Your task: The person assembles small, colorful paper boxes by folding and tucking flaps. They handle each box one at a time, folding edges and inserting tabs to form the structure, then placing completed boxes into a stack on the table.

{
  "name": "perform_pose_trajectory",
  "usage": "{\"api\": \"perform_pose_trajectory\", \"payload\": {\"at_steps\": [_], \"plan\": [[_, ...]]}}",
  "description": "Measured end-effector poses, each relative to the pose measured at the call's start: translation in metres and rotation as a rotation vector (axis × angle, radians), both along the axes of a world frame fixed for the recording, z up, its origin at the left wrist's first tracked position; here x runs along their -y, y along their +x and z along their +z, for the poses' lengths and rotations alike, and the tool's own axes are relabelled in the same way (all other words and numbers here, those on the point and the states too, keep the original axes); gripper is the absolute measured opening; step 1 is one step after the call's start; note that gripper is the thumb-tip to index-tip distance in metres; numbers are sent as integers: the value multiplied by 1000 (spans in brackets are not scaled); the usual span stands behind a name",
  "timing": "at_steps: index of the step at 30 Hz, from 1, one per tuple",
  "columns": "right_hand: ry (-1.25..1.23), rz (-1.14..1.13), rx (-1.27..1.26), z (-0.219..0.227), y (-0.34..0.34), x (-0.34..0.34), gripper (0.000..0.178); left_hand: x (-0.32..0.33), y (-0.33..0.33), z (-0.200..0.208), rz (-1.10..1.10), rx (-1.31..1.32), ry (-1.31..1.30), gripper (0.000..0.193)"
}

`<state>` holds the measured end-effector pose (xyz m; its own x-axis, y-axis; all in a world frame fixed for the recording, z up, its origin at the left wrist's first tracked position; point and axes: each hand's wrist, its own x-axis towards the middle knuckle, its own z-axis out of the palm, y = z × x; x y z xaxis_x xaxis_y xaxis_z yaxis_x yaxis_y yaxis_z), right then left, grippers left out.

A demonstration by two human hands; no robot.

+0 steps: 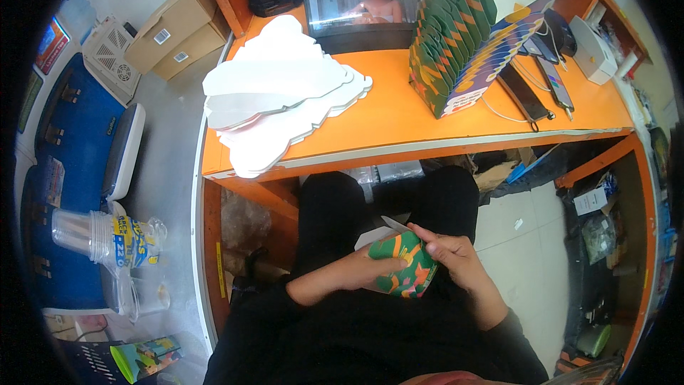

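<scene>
A green paper carton with orange and pink shapes (399, 258) is over my lap, with a whitish flap standing up at its far side. My left hand (360, 271) grips it from the left, thumb lying across the printed face. The fingers of my right hand (450, 253) close on its upper right edge. On the orange desk ahead, a nested row of similar green cartons (452, 36) leans at the right. To its left lies a loose pile of flat white die-cut card blanks (278, 93), printed side hidden.
Behind the white blanks stands a screen (362, 0) showing a person. A phone (554, 84), a black case (524, 93) and cables lie on the desk's right. Plastic cups (107, 237) rest on the grey surface at left, below cardboard boxes (174, 25). The desk's front edge (420, 145) runs above my knees.
</scene>
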<state>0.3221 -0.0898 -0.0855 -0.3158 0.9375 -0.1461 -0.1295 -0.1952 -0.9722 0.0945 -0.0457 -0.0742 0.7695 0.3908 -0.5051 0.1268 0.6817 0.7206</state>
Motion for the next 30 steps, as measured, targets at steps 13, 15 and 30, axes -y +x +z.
{"api": "perform_pose_trajectory", "payload": {"at_steps": [13,15,30], "plan": [[-102,5,116,5,-7,-11,35,-3,2,-7,23,-25,70,53],[11,-36,307,8,-13,-7,35,-3,6,-3,69,-83,80,51],[-90,75,26,16,5,-9,42,-2,3,-4,0,28,313,57]]}}
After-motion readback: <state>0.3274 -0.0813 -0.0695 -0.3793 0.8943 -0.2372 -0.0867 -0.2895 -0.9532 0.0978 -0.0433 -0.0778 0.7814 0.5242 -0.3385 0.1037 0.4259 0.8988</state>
